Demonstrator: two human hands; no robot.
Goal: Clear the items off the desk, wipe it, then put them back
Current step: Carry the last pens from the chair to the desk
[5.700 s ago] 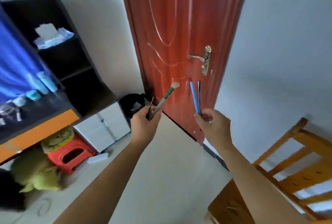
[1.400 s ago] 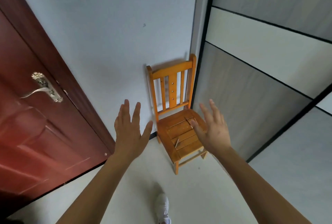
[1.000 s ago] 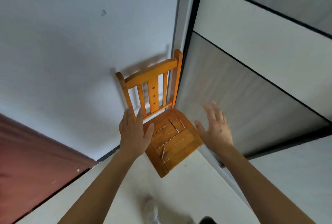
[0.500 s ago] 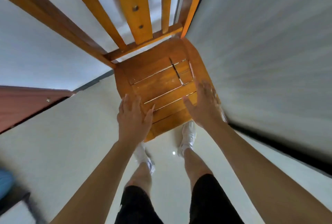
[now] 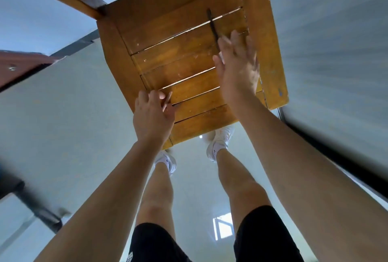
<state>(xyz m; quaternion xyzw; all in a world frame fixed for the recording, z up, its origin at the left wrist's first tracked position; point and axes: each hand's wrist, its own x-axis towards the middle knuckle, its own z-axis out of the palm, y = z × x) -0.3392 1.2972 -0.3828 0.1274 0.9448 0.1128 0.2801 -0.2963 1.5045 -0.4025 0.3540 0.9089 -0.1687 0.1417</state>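
Wooden chair (image 5: 178, 30) — red door (image 5: 19, 66)

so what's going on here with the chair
A person is bent over a wooden chair with both hands down at its slatted seat. The left hand pinches a thin stick near the seat's front edge. The right hand is open, fingers straight, over the near end of a dark slim pen that lies across the slats. Whether it touches the pen cannot be told.
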